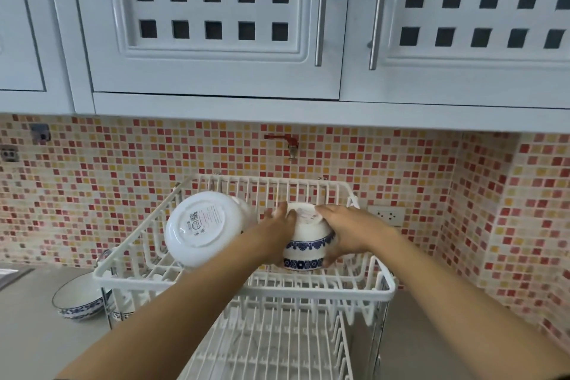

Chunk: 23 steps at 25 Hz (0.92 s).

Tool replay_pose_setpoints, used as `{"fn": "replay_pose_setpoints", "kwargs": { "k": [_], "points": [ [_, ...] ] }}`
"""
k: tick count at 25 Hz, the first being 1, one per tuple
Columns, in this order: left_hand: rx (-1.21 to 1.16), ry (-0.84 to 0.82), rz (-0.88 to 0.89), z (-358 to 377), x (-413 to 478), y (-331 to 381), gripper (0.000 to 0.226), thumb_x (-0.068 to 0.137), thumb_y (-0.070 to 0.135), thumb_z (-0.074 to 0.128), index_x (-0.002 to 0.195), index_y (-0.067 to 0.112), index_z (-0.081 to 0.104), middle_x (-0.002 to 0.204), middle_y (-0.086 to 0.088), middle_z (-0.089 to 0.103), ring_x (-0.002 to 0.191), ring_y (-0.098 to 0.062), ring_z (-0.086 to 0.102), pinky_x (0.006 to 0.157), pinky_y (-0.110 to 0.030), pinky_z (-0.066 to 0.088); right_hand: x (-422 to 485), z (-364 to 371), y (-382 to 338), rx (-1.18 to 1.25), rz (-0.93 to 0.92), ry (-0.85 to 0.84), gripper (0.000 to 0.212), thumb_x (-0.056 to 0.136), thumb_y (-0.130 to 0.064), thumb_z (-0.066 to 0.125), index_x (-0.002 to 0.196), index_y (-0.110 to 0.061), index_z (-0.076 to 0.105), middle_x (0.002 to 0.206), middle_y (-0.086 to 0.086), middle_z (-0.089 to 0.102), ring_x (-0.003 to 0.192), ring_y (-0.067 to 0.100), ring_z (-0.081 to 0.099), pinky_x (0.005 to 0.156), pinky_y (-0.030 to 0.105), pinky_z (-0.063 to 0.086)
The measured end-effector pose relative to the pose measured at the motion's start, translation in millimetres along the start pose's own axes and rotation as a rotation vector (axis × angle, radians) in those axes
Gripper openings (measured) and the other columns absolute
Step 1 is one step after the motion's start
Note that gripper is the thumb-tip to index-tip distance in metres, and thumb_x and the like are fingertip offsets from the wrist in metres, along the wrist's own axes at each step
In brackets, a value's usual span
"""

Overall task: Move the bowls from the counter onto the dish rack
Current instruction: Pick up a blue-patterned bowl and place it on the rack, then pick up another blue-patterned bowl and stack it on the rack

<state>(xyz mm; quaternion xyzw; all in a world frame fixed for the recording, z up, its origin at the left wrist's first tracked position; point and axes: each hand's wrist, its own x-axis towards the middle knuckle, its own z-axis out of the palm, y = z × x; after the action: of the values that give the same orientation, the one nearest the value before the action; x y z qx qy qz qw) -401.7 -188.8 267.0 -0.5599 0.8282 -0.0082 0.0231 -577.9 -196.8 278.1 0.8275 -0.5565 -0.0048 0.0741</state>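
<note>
A white two-tier wire dish rack [320, 290] stands on the grey counter. On its upper tier a large white bowl [200, 227] leans on its side, base toward me. To its right an upside-down white bowl with blue flower bands [308, 241] is held from both sides: my left hand [279, 225] grips its left wall and my right hand [345, 231] its right wall. The bowl's rim is at the tier's wires. Another blue-patterned bowl [78, 296] stands upright on the counter left of the rack.
The rack's lower tier [271, 345] shows bare wires. White wall cabinets [216, 25] hang low overhead. A red tap [288, 143] sticks out of the mosaic tile wall behind the rack. A wall socket [387, 215] lies to the right. A sink edge [9, 274] is at far left.
</note>
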Motion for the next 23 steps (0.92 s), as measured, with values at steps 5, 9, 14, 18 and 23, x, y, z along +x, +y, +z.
{"fn": "replay_pose_setpoints", "kwargs": {
  "k": [5,9,14,18,23],
  "points": [
    [0.063,0.006,0.017,0.1,-1.9,1.1,0.099,0.084,0.006,0.066,0.149,0.002,-0.009,0.159,-0.023,-0.005,0.146,-0.043,0.000,0.119,-0.050,0.019,0.9,-5.5,-0.9,-0.047,0.007,-0.017,0.121,0.058,-0.063,0.076,0.151,-0.019,0.013,0.158,-0.002,0.022,0.140,0.020,0.030,0.110,0.039,0.035],
    [-0.021,0.072,0.088,-19.4,-13.4,-5.9,0.087,0.090,0.001,0.053,0.150,0.007,-0.010,0.160,-0.014,-0.007,0.149,-0.032,-0.002,0.121,-0.045,0.013,-4.4,-29.7,-2.2,0.025,0.031,-0.030,0.118,0.064,-0.058,0.075,0.151,-0.021,0.005,0.161,-0.004,0.003,0.148,0.018,0.010,0.119,0.043,0.020],
    [-0.174,0.396,0.108,-61.0,-56.4,-44.3,0.061,0.096,0.003,0.036,0.151,0.011,0.010,0.159,-0.016,0.016,0.147,-0.031,0.019,0.117,-0.044,0.024,-10.7,-64.3,-46.4,0.081,0.064,0.188,0.084,0.088,-0.059,0.045,0.152,-0.018,0.008,0.161,0.000,0.006,0.147,0.018,0.013,0.118,0.038,0.016],
    [-0.208,0.517,0.087,-72.6,-112.9,-106.7,0.050,0.101,0.021,0.030,0.149,0.008,0.020,0.156,-0.015,0.026,0.145,-0.030,0.024,0.116,-0.043,0.027,-3.4,-79.2,-134.5,0.175,0.037,0.311,0.072,0.094,-0.058,0.029,0.152,-0.018,0.013,0.160,-0.001,0.014,0.146,0.018,0.019,0.116,0.040,0.023],
    [-0.197,0.529,-0.024,-51.1,-185.9,-222.3,0.052,0.102,0.030,0.028,0.149,0.010,0.021,0.158,-0.011,0.023,0.146,-0.027,0.022,0.118,-0.041,0.023,27.8,-87.4,-273.9,0.184,-0.020,0.372,0.069,0.097,-0.053,0.026,0.152,-0.014,0.012,0.161,0.001,0.009,0.147,0.019,0.014,0.115,0.037,0.020]
  ]
}}
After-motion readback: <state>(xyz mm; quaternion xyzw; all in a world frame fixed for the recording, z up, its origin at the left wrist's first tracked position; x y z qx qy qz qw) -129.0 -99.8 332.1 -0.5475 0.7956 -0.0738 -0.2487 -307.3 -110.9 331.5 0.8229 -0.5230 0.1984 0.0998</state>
